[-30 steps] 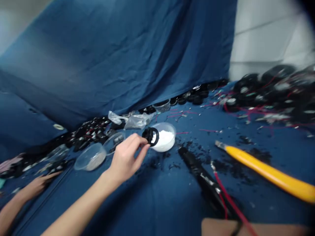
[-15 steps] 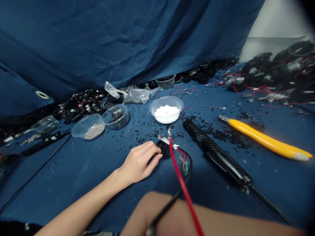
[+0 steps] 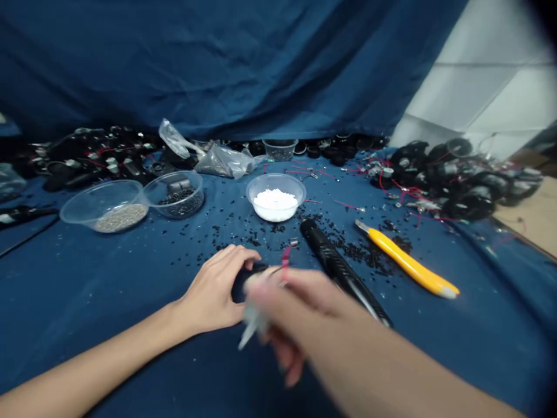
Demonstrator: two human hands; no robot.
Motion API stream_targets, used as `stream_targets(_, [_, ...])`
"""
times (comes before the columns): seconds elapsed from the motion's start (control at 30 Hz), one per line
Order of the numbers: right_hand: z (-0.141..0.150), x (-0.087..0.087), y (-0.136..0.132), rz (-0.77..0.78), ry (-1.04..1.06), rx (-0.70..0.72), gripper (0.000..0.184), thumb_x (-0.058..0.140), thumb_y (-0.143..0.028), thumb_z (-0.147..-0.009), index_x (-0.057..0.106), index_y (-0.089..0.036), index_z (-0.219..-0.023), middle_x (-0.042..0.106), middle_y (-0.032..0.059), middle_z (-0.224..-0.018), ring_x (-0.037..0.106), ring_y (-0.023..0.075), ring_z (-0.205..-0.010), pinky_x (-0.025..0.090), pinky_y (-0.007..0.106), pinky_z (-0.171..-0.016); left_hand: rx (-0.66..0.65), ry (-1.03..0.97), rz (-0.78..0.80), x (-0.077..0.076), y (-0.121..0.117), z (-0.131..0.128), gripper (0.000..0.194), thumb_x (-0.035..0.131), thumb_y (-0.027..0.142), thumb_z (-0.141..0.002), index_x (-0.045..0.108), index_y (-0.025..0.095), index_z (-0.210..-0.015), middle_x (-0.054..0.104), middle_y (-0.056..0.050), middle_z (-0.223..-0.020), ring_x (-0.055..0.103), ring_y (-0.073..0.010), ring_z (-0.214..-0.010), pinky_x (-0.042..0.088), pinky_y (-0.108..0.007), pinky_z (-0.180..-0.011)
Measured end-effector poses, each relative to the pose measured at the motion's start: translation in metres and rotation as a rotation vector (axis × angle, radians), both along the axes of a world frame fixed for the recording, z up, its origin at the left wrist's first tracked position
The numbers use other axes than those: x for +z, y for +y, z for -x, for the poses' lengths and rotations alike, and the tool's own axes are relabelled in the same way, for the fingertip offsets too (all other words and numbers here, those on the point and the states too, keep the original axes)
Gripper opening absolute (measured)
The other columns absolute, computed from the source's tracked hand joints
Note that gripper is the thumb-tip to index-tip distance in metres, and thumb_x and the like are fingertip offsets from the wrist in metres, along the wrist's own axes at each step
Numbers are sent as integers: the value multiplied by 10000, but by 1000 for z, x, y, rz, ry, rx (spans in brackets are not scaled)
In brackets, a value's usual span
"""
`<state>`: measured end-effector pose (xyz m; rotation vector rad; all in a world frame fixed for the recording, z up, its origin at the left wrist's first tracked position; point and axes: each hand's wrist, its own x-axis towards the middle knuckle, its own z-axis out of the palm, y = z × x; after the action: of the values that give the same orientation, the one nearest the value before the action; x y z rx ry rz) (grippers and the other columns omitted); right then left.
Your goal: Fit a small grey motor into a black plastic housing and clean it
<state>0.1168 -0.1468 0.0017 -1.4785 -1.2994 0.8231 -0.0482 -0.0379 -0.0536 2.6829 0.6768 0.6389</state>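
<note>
Left hand: palm down, wrist low over the blue cloth (image 3: 195, 371); thumb and fingers of the left hand (image 3: 213, 290) curl around a black part (image 3: 244, 283), partly hidden.
Right hand: the right hand (image 3: 300, 302), blurred, crosses in at a slant, fingers bent and apparently gripping a pale pointed piece (image 3: 249, 334); a red wire (image 3: 285, 264) rises beside it.
Work at centre: black part and pale piece appear to be brought together; closer handling calls for a firm left hold and fine right-hand aim.
Bowl of white bits: clear bowl (image 3: 302, 193) beyond the hands; 2 tools lie to its right.
</note>
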Motion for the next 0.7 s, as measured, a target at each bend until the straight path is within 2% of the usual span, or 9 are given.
stream_targets(0.07, [-8, 6, 14, 46, 138, 50, 384, 500, -448, -942, 590, -188, -675, 415, -57, -521, 350, 60, -405, 254, 173, -360, 52, 8, 46, -2, 0, -1, 550, 732, 402, -760, 470, 184, -1192, 605, -95, -1053, 563, -267, -943, 466, -410, -814])
stream_targets(0.1, [-11, 5, 20, 67, 218, 49, 353, 508, -451, -936, 583, -186, -714, 413, -53, -557, 327, 59, -428, 228, 174, -366, 65, 21, 72, -3, -1, -2, 599, 769, 421, -725, 476, 202, -1199, 604, -88, -1090, 560, -273, -968, 462, -417, -830])
stream_targets(0.17, [-15, -4, 28, 73, 281, 29, 291, 560, -455, -908, 595, -181, -818, 409, -47, -615, 316, 64, -479, 210, 175, -391, 73, 46, 127, -4, -1, -3, 537, 783, 409, -724, 521, 227, -1155, 607, -68, -1098, 562, -269, -968, 462, -411, -821])
stream_targets(0.23, [-15, -19, 29, 57, 213, 15, 268, 570, -447, -908, 605, -182, -923, 396, -48, -626, 325, 76, -506, 236, 178, -415, 66, 55, 185, -5, -1, -2, 451, 778, 365, -734, 555, 239, -1106, 604, -54, -1096, 562, -263, -974, 462, -400, -819])
stream_targets(0.3, [-11, -36, 27, 62, 104, 16, 257, 566, -431, -915, 596, -186, -988, 447, -38, -652, 375, 91, -533, 293, 187, -447, 69, 48, 240, -6, -2, 1, 469, 785, 308, -712, 548, 250, -1113, 604, -42, -1095, 563, -259, -992, 464, -392, -836])
stream_targets(0.43, [-5, -60, 24, 67, -195, 19, 205, 539, -378, -933, 596, -195, -1003, 561, -14, -713, 458, 109, -556, 347, 210, -487, 98, 30, 338, -8, -5, 7, 821, 786, 227, -655, 353, 266, -1352, 598, -46, -1172, 567, -270, -1058, 453, -415, -909])
stream_targets(0.5, [-6, -65, 25, 37, -289, 52, 182, 549, -358, -930, 609, -200, -997, 541, -31, -661, 461, 111, -535, 356, 210, -485, 80, 28, 376, -8, -7, 9, 878, 768, 221, -672, 272, 279, -1394, 600, -48, -1198, 571, -274, -1075, 438, -430, -933])
stream_targets(0.7, [-10, -67, 26, -7, -367, 117, 145, 567, -332, -931, 624, -212, -990, 598, -22, -710, 509, 118, -548, 409, 211, -493, 59, -3, 414, -12, -6, 10, 832, 750, 207, -704, 279, 294, -1383, 613, -40, -1175, 564, -277, -1108, 401, -454, -980])
